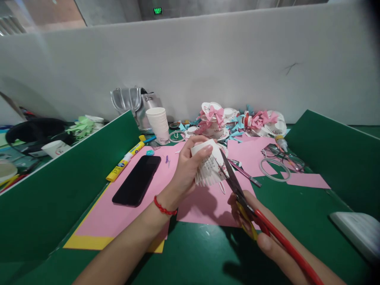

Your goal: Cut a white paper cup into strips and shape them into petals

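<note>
My left hand [190,162] is closed on a white paper cup [212,174] with a red print, thumb on its base and fingers behind. Its side is cut into a fringe of narrow strips. My right hand [252,221] grips a pair of scissors [237,188] with red and yellow handles. The dark blades stand apart, reaching to the printed side of the cup; whether they touch the paper I cannot tell. Beneath both hands lies pink paper [196,211] on the green table.
A black phone [136,180] and a glue stick [124,162] lie left. Behind stand stacked paper cups [158,124], a silver bag [130,101] and pink-and-white paper crafts [213,118]. Glasses [292,162], a clear ring [274,169] and a pink pen [246,174] lie right. Green partitions [338,154] flank the table.
</note>
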`<state>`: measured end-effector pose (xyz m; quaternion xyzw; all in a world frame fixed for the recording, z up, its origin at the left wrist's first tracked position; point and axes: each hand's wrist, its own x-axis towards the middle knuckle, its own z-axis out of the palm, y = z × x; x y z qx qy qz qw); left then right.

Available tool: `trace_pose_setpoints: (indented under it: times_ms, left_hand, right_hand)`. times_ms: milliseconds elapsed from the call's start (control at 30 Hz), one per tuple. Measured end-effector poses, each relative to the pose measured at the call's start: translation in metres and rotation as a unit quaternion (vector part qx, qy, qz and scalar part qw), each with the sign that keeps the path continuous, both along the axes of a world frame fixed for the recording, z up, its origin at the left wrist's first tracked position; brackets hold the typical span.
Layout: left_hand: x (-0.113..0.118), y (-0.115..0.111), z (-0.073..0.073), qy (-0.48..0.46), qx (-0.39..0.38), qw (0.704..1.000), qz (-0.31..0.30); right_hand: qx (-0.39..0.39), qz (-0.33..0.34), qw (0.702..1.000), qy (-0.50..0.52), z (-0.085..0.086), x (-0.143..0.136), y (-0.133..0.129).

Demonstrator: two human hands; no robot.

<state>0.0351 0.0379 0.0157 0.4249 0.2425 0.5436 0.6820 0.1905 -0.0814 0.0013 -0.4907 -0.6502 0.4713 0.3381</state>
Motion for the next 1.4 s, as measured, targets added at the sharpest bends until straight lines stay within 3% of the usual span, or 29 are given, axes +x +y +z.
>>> trace_pose_setpoints:
  times_ms: [533, 933, 1167, 1400]
  left_hand:
    - [0.0, -0.001, 0.001, -0.006, 0.004, 1.0, 0.006]
    - [0.001, 0.002, -0.002, -0.032, -0.001, 0.999, 0.0]
    - [0.001, 0.001, -0.003, -0.04, -0.015, 0.999, 0.0]
    - [0.002, 0.0, -0.003, -0.036, -0.018, 0.999, 0.002]
  right_hand:
    - [0.018, -0.003, 0.999, 0.028, -0.003, 0.002, 0.0]
    - [0.071, -0.08, 0.994, 0.01, -0.002, -0.002, -0.007]
    - [0.014, -0.061, 0.994, 0.091, -0.019, -0.004, -0.004]
    - [-0.004, -0.057, 0.994, 0.088, -0.023, 0.0, -0.006]
